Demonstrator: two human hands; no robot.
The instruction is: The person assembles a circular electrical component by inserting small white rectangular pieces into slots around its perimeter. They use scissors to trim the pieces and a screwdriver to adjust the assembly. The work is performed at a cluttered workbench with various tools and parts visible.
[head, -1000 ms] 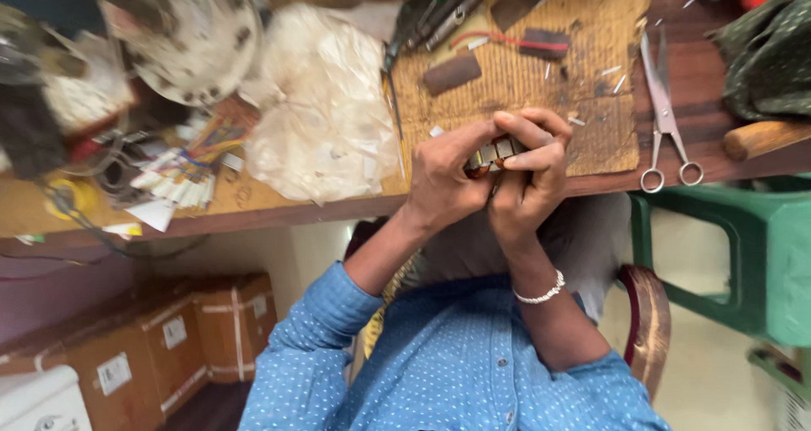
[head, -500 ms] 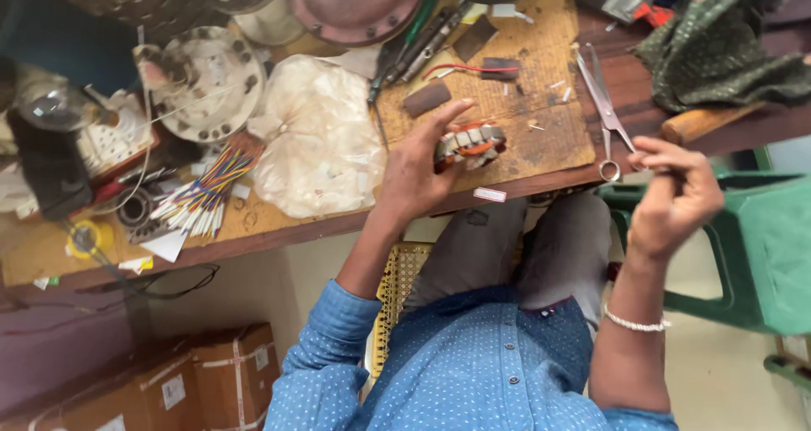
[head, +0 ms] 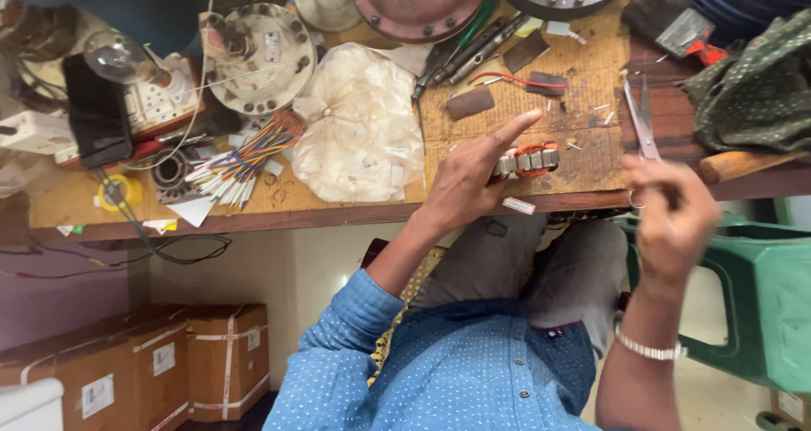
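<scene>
Nearest you, your right hand [head: 672,211] hangs off the bench edge beside your grey-trousered knees. It is blurred, with fingers loosely curled, and I cannot tell whether it holds anything.

Your left hand [head: 469,182] is clamped on a small motor stator of grey steel plates and orange winding [head: 528,159], thumb beneath and forefinger stretched out above. The stator rests on the brown mat [head: 591,76] at the near edge of the wooden bench [head: 253,215].

The winding looks already seated, so the work seems well along. What is left cannot be judged.

The stator's long axis runs left to right along the edge, the right end tipped slightly away.

Steel scissors [head: 639,122] lie beyond your right hand. A crumpled clear plastic bag [head: 359,127] lies farther left.
</scene>
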